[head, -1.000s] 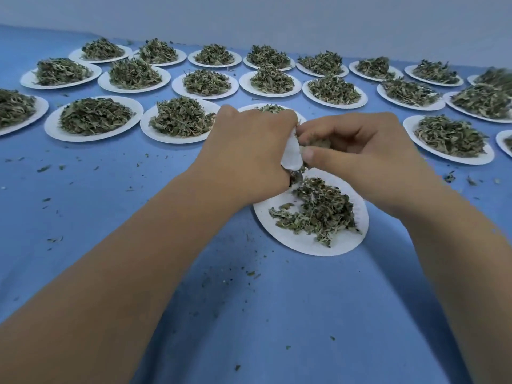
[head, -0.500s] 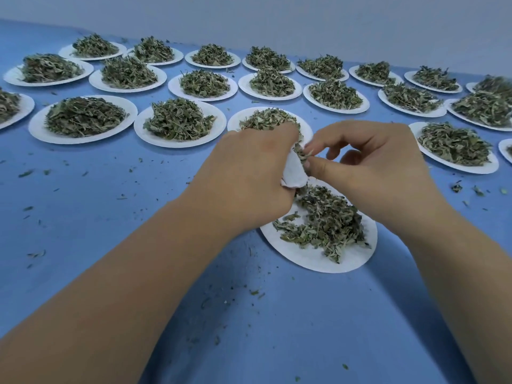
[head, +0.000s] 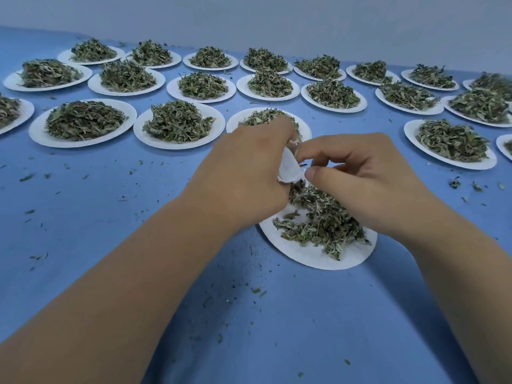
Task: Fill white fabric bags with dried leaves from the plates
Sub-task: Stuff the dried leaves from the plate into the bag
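My left hand [head: 246,173] grips a small white fabric bag [head: 289,169], most of it hidden inside my fist. My right hand [head: 360,178] is beside it, index finger and thumb curled at the bag's mouth, pinching a few dried leaves there. Both hands hover over the near white plate [head: 310,253], which holds a thinned, scattered pile of dried leaves [head: 321,220]. The bag's mouth faces my right hand; what is inside it is hidden.
Several white plates heaped with dried leaves, such as one plate [head: 177,126] and another [head: 448,145], stand in rows across the blue cloth [head: 110,206] behind my hands. Leaf crumbs lie scattered on the cloth. A pale wall [head: 277,20] bounds the far edge.
My right fingers have come in closer to the bag's mouth. Both hands sit slightly lower over the near plate, and the view has shifted a little.
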Motion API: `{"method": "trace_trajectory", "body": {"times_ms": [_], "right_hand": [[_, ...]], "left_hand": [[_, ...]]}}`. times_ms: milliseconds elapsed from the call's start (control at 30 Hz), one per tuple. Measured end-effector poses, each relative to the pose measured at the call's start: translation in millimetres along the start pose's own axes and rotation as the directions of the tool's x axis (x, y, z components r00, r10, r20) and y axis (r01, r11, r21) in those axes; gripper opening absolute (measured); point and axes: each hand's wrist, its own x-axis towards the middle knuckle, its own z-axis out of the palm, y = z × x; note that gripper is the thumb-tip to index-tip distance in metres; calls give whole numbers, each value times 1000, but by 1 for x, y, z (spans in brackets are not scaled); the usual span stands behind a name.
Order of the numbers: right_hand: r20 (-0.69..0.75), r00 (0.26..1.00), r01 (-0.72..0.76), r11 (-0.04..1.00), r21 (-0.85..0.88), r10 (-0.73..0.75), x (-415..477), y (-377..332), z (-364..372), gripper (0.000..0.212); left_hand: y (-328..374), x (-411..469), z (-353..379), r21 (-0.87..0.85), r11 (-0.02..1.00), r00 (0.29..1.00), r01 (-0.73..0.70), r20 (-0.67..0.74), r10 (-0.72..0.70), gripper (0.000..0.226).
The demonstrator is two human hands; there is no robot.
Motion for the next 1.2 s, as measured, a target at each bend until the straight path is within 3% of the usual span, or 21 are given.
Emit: {"method": "trace_trajectory", "body": {"times_ms": [133,267,333,467,633,800,933,1067,1133,1200], "right_hand": [[110,994,26,999,24,-28,-1,-6,0,30],[-83,997,9,999,37,-5,-2,-3,-3,34],[-105,994,4,999,52,2,-2,-5,-4,41],[133,991,25,1000,0,-25,-3,-10,2,46],[-76,996,43,998,49,-39,-2,-8,-6,48],[119,989,91,993,-70,-83,-5,-7,2,42],[40,992,124,982,-141,-119,-3,-4,1,34],[-50,988,136,982,-128,-144,-3,-2,4,26],[-149,976,140,984,-113,-157,-2,-1,3,26],[-231,958,148,984,-104,-168,-1,-1,2,30]], "left_hand": [[5,-1,-1,-34,999,1000,-29,6,30,36],[2,-1,-4,-32,999,1000,-10,0,10,38],[0,0,-6,-43,999,1000,-17,-15,17,38],[4,-2,-4,-97,993,996,-71,-59,65,32],[2,-1,-5,-105,993,997,-55,-64,49,41],[4,-3,-2,-203,973,994,-111,-9,112,54],[0,-1,-6,-288,955,994,-73,53,91,84],[-2,-2,-10,-377,926,992,-7,113,53,98],[-9,-2,-15,-327,942,989,72,143,-26,97],[-17,0,-19,-193,968,980,159,148,-132,76]]}}
